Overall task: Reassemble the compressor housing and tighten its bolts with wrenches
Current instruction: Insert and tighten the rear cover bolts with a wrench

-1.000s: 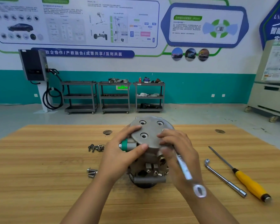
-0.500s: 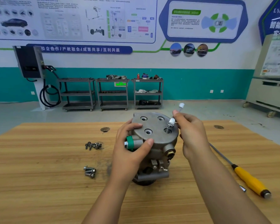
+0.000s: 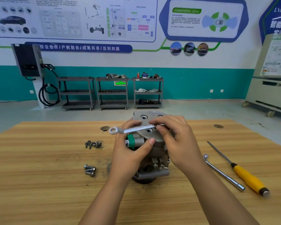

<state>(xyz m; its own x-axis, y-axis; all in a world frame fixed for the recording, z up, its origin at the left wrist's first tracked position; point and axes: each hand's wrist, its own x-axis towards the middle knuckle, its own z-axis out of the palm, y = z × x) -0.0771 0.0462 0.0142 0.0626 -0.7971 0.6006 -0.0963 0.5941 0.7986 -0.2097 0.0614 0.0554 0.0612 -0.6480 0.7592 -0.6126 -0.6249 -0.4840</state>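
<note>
The grey compressor housing (image 3: 154, 153) stands upright on the wooden table (image 3: 39, 184), its round cover with bolt holes facing up. My left hand (image 3: 128, 153) wraps around its left side, thumb under a green-ringed port (image 3: 131, 141). A silver wrench (image 3: 133, 129) lies level across the cover, its ring end sticking out to the left. My right hand (image 3: 177, 142) pinches the wrench's right end over the cover. Whether that end sits on a bolt is hidden by my fingers.
Several loose bolts (image 3: 93, 144) lie left of the housing, and two more bolts (image 3: 89, 170) lie nearer me. An L-shaped socket wrench (image 3: 224, 173) and a yellow-handled screwdriver (image 3: 248, 177) rest on the right. Two holes (image 3: 104, 128) pierce the table's far part.
My right hand swung the wrench from upright at the cover's right edge to level across the cover, ring end now pointing left. My left hand kept its hold on the housing.
</note>
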